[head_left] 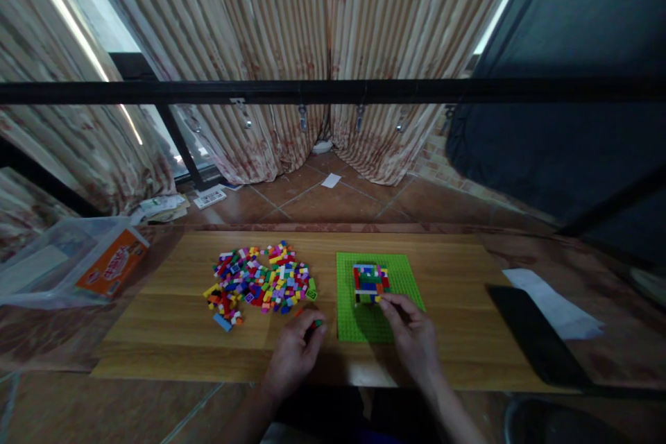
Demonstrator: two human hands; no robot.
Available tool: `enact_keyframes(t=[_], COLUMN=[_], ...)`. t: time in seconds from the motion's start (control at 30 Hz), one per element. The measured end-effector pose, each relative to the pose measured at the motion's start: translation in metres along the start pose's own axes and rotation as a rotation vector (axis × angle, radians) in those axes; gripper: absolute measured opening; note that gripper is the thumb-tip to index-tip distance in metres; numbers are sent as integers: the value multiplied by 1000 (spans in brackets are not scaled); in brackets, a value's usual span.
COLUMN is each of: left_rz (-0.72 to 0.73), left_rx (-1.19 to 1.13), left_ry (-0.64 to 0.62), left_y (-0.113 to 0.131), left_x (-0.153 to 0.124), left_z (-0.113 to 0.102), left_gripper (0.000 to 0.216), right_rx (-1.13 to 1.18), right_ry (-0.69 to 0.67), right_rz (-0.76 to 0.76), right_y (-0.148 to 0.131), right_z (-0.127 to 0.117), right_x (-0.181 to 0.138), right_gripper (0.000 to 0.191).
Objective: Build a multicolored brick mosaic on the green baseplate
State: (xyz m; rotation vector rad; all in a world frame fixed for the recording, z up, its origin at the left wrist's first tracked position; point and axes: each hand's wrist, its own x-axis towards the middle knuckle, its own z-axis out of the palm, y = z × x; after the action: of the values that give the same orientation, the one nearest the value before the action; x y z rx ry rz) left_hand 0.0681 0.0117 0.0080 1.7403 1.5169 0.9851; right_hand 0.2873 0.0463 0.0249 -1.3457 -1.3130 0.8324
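Observation:
On a green baseplate (pixel 359 322) stands a small walled structure of multicoloured toy bricks (pixel 370 283). My right hand (pixel 413 333) reaches over the plate, thumb and forefinger pinched on a yellow brick (pixel 378 299) at the structure's near right corner. Whether that brick is pressed on or just touching cannot be made out. To the left of the plate, my left hand (pixel 296 347) is closed around a green brick (pixel 317 324), which peeks out between thumb and fingers. A loose pile of mixed bricks (pixel 260 281) spreads over the table beyond that hand.
The bricks lie on a wooden table (pixel 171 333). At far left stands a clear plastic bin (pixel 57 257) with an orange label. A dark flat panel (pixel 535 333) and white paper (pixel 554 305) lie at right. A black rail (pixel 333 91) crosses before the curtains (pixel 250 21).

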Motion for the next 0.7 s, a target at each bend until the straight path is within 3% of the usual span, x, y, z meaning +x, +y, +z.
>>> enact_keyframes(t=[0.23,0.7], left_rz=[29,30], left_rx=[43,53], left_ry=[20,21], left_y=[-5,-4], left_x=[1,3], left_z=[0,-1], left_gripper=[14,16], right_rx=[-54,-227], right_ry=[106,74], right_rz=[80,15], right_y=[29,40], right_z=[-20,-11], right_x=[38,66], right_gripper=[39,33])
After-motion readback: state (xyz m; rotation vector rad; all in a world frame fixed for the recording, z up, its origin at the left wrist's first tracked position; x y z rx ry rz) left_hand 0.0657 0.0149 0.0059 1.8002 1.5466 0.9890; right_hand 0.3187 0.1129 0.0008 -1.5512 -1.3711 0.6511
